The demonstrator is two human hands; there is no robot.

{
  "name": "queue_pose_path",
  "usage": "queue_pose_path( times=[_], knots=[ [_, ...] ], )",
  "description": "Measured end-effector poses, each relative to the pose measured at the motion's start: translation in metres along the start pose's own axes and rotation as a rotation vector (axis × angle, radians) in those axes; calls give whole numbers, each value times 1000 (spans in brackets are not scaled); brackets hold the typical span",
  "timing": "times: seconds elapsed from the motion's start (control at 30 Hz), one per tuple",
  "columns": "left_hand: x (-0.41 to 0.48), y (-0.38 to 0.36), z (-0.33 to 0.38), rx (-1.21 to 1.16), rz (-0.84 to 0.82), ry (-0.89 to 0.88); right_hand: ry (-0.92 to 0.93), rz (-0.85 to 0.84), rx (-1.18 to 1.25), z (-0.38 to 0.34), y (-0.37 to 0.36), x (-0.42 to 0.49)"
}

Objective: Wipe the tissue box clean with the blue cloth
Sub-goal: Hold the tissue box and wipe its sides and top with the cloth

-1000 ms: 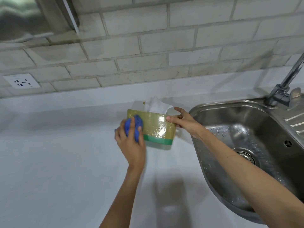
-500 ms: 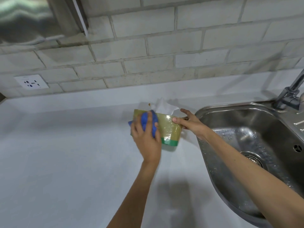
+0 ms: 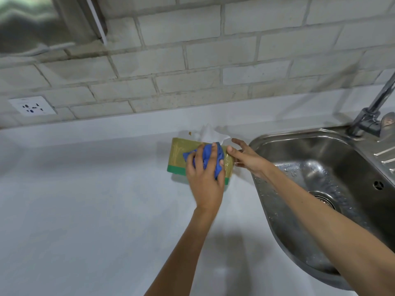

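The tissue box point(image 3: 181, 155), olive-yellow with a green band along its bottom edge, stands on the white tabletop point(image 3: 85, 210) just left of the steel sink point(image 3: 320, 167). A white tissue point(image 3: 210, 133) sticks up from its top. The blue cloth point(image 3: 208, 160) is bunched against the box's near face, toward the right end of that face. The left hand point(image 3: 205, 178) is closed on the cloth, fingers curled over it and pressing it to the box, with blue folds showing between the fingers. The right hand point(image 3: 245, 157) is at the box's right end, between the box and the sink rim; its thumb lies on the upper right corner and its fingers are spread loosely behind, so it steadies the box without closing around it. Both bare forearms reach up from the bottom edge of the view, the right one crossing over the sink basin. Beyond the sink, at its far right corner, stands a metal tap point(image 3: 372, 116). Behind the box rises a pale brick-pattern wall point(image 3: 192, 60), and well left of the box a white wall socket point(image 3: 32, 106) sits on it.
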State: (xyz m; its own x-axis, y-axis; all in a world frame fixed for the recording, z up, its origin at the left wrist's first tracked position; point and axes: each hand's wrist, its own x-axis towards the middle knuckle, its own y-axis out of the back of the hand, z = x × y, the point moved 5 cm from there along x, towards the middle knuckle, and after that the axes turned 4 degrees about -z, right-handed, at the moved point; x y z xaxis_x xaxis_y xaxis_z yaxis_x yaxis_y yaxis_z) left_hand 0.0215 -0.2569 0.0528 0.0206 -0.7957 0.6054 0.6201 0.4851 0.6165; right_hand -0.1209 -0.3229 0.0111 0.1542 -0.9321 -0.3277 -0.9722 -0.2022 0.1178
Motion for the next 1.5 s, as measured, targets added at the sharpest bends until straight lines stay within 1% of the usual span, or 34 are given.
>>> queue_pose_path(
  times=[0.17,0.43,0.57,0.6,0.63,0.73,0.77,0.8,0.87,0.93,1.0,1.03,1.07,1.13,1.17,1.2,1.23,1.3,1.33,1.37,1.4,1.43,1.5],
  knots=[
    [-7,0,5,36,-68,-202,-16,-24,4,-1,0,-1],
    [-11,2,-1,16,-155,-331,-34,-38,2,-7,-1,1],
    [-31,4,-6,110,-211,-447,-6,2,-36,-13,-1,6],
    [-36,7,-11,125,-202,-437,-1,13,-45,-13,0,6],
    [-38,11,-19,109,-167,-369,3,20,-54,-12,1,6],
    [-21,25,-46,-62,-12,48,0,12,-71,-12,0,6],
    [-11,24,-47,-88,17,138,-6,11,-73,-12,-1,6],
    [-2,20,-42,-82,21,167,-12,19,-68,-11,-2,7],
    [2,9,-20,-35,-4,76,-16,50,-56,-9,-1,8],
    [-16,0,-5,-2,-53,-74,-8,69,-65,-9,3,7],
    [-33,-1,-12,9,-76,-185,-4,67,-76,-8,6,6],
    [-35,1,-22,1,-70,-179,-3,66,-77,-7,7,6],
    [-32,5,-32,-24,-46,-106,-3,65,-80,-8,7,5],
    [-17,11,-43,-95,21,146,-8,51,-95,-10,4,5],
    [-10,10,-41,-120,42,244,-11,49,-90,-10,3,5],
    [-9,6,-33,-129,46,266,-12,56,-79,-10,1,4],
    [-11,2,-21,-120,32,215,-8,70,-70,-9,0,4],
    [-25,-6,1,-56,-30,10,10,97,-59,-10,0,1],
    [-32,-10,2,-32,-54,-76,17,102,-55,-11,0,-1],
    [-34,-11,-4,-32,-58,-118,22,105,-53,-13,-1,-4],
    [-32,-9,-12,-62,-42,-85,28,108,-55,-15,-2,-6],
    [-28,-7,-20,-119,-9,21,34,112,-56,-17,-5,-9],
    [-17,0,-31,-252,63,321,58,137,-46,-24,-14,-16]
  ],
)
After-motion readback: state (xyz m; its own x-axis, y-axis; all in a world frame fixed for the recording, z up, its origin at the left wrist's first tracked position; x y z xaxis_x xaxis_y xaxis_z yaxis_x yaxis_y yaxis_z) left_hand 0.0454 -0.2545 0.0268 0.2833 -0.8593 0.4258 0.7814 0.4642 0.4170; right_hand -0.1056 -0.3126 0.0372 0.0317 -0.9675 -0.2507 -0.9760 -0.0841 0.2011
